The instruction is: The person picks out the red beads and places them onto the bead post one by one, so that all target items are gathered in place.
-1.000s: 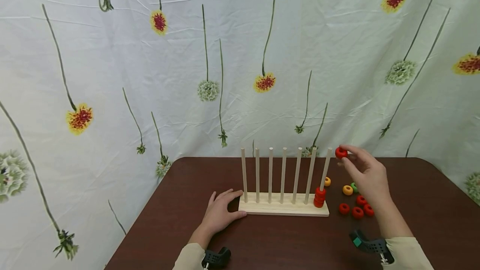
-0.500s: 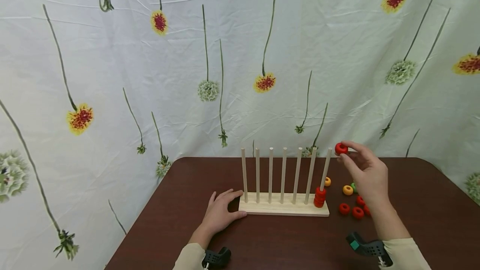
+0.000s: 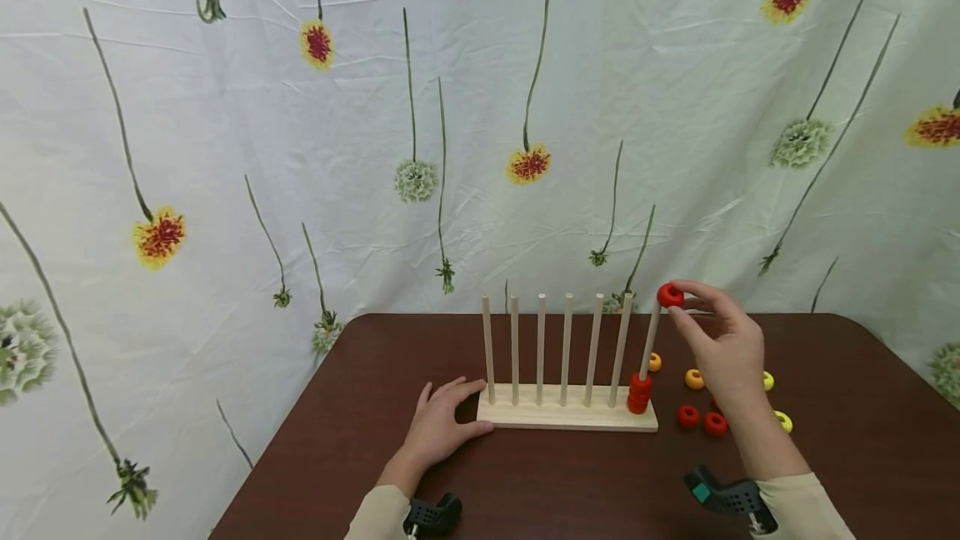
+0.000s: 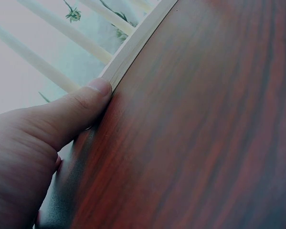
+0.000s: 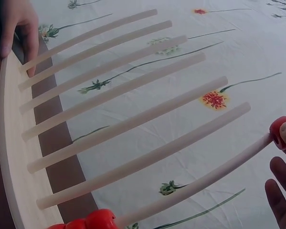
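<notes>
The step in hand appears to be threading a glossy red ring (image 3: 670, 296) onto the rightmost pale wooden peg (image 3: 649, 340) of a 7-peg rack. The ring is at the peg's tip, above a stack of what look like 3 red rings (image 3: 639, 394) at its foot; whether the tip has entered the hole, I cannot tell. The right hand (image 3: 723, 348) pinches the ring between thumb and forefinger, its other fingers standing apart from it. The left hand (image 3: 440, 432) grips the left end of the pale wooden base board (image 3: 555, 418), thumb on the near edge, forefinger towards the far edge. The next move seems to call for lining the hole up with the slightly leaning peg and letting the ring down, the board kept steady. Loose red rings (image 3: 688, 417), orange rings (image 3: 695, 379) and yellow rings (image 3: 783, 421) lie right of the rack on the dark brown table (image 3: 570, 482). No brand, label or writing is readable; the black right wrist device (image 3: 738, 497) bears just a plain green patch (image 3: 701, 492).
</notes>
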{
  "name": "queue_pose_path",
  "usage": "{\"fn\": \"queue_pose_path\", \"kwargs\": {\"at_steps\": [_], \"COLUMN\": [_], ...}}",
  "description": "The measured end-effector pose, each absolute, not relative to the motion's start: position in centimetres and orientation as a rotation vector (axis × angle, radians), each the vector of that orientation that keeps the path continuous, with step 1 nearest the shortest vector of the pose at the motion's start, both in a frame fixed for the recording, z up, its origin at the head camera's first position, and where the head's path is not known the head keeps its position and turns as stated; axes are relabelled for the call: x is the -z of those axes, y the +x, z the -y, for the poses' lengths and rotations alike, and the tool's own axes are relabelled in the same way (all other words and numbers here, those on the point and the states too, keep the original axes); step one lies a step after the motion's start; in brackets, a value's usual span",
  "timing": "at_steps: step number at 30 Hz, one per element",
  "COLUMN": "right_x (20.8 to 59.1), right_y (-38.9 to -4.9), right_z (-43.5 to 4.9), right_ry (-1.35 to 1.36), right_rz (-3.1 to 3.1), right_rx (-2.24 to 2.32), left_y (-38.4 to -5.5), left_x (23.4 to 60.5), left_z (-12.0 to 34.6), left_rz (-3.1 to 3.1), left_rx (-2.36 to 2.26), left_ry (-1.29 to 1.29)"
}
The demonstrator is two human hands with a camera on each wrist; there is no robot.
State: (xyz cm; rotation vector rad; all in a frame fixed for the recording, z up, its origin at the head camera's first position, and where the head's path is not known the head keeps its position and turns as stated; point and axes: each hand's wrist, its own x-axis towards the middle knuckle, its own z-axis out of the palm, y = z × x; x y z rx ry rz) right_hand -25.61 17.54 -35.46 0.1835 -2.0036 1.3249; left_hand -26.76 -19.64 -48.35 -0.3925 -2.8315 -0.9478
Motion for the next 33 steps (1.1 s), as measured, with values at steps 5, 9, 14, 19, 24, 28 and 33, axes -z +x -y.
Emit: {"fn": "queue_pose_path", "kwargs": {"at_steps": [5,9,14,19,24,28,33], "right_x": [35.30,35.16,34.98,34.80,34.71,34.80,34.94], "right_y": [-25.57,-25.65,-25.72,-25.66,-25.66,-25.79,-25.92], "right_z": [-17.35,-17.38,-17.51,-17.75,-17.98,-17.94,-17.82], "right_ry": [0.174,0.176,0.195,0.215,0.265,0.303,0.287], "right_rz": [2.031,2.058,2.088,2.121,2.155,2.169,2.175], "right_rx": [-1.331,-1.310,-1.257,-1.213,-1.149,-1.115,-1.118], "left_y": [-26.80,-26.79,-26.81,-26.87,-26.85,-26.80,-26.77], "left_x": [48.15,48.12,48.16,48.20,48.20,48.21,48.21], "left_z": [19.68,19.71,19.70,19.66,19.57,19.55,19.50], "left_rz": [2.835,2.832,2.832,2.835,2.834,2.835,2.832], "left_rx": [0.950,0.946,0.950,0.938,0.943,0.937,0.938], "left_ry": [-0.392,-0.389,-0.382,-0.386,-0.381,-0.379,-0.385]}}
